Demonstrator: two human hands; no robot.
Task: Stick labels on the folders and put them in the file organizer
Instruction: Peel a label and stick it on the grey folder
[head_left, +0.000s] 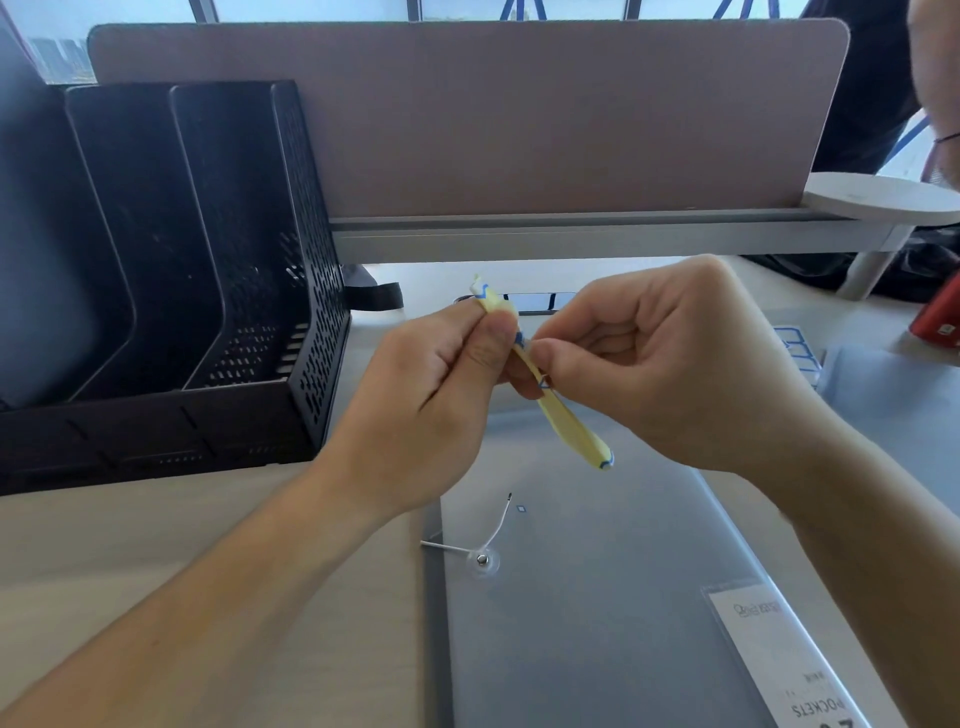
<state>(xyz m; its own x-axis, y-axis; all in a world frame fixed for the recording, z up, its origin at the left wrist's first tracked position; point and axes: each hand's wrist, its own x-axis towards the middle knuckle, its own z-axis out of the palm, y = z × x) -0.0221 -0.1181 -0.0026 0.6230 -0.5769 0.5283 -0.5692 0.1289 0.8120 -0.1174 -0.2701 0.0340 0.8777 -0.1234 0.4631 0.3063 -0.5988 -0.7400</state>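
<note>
A yellow label sheet (569, 426) with blue-edged labels is held up edge-on above the desk. My left hand (431, 384) pinches its upper end between thumb and fingers. My right hand (670, 364) pinches the sheet's middle with thumb and forefinger. Below them lies a grey translucent folder (597, 597) with a string-and-button clasp (484, 560) and a product card at its lower right. The black mesh file organizer (218, 270) stands at the left, and a grey folder (41, 260) sits in its leftmost slot.
Another sheet of blue-edged labels (797, 353) lies at the right beside a second grey folder (893, 395). A red object (940, 317) sits at the far right edge. A pink divider panel (519, 114) closes the desk's back. A phone (535, 301) lies behind my hands.
</note>
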